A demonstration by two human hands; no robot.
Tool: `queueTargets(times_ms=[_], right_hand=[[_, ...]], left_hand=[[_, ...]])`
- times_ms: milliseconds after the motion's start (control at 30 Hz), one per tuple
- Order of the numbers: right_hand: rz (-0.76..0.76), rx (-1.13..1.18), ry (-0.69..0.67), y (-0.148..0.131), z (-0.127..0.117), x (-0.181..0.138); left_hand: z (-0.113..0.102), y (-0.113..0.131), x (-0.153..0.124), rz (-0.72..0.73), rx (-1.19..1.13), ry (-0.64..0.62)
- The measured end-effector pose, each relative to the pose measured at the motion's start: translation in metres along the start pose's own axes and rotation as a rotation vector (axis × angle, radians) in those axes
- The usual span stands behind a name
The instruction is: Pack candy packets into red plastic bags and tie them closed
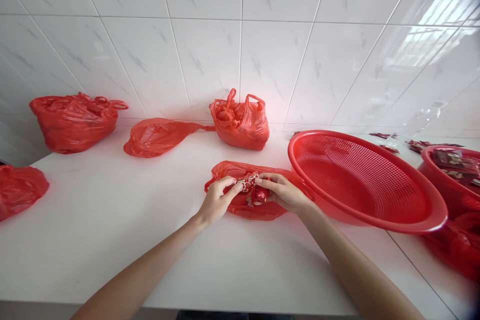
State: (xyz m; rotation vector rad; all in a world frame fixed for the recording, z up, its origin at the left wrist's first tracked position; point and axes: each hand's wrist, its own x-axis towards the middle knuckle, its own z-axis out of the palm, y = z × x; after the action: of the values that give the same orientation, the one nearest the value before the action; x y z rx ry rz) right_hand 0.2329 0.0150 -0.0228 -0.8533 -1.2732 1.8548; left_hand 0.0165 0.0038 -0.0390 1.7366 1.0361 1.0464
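Between my left hand (221, 197) and my right hand (283, 191) is a small candy (247, 182) in a patterned red and cream wrapper. The fingers of each hand pinch one end of it. Just beneath, close to my right fingers, lies a shiny red foil-wrapped candy (259, 195); whether those fingers touch it I cannot tell. Both hands are over a thin red plastic bag (255, 214) spread on the white table. The bag's right side reaches the large red basket.
The large red perforated basket (360, 180) stands at the right. Beyond it, a red tub (455, 175) holds dark packets. Along the tiled wall are a filled red bag (242, 127), a flattened red bag (157, 137) and another full bag (75, 122). One more bag (20, 190) lies far left.
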Motion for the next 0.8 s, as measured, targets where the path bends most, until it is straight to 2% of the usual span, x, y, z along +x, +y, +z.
queueTargets(times_ms=[200,333,433,600,800], right_hand=[[-0.012,0.135,-0.048,0.000,-0.004,0.000],[-0.043,0.070,-0.028,0.002,-0.004,0.001],[-0.081,-0.081,0.049,0.005,-0.003,0.001],[-0.195,-0.274,0.256,0.010,-0.003,0.005],[-0.251,-0.251,0.348,0.010,0.001,0.004]], left_hand=[[0.001,-0.006,0.000,-0.040,-0.069,0.094],[0.000,-0.003,0.000,-0.062,-0.191,0.134],[-0.002,0.003,-0.001,-0.050,-0.271,0.069],[0.000,0.004,-0.004,-0.018,-0.255,-0.027],[0.005,0.002,-0.004,-0.094,-0.239,-0.139]])
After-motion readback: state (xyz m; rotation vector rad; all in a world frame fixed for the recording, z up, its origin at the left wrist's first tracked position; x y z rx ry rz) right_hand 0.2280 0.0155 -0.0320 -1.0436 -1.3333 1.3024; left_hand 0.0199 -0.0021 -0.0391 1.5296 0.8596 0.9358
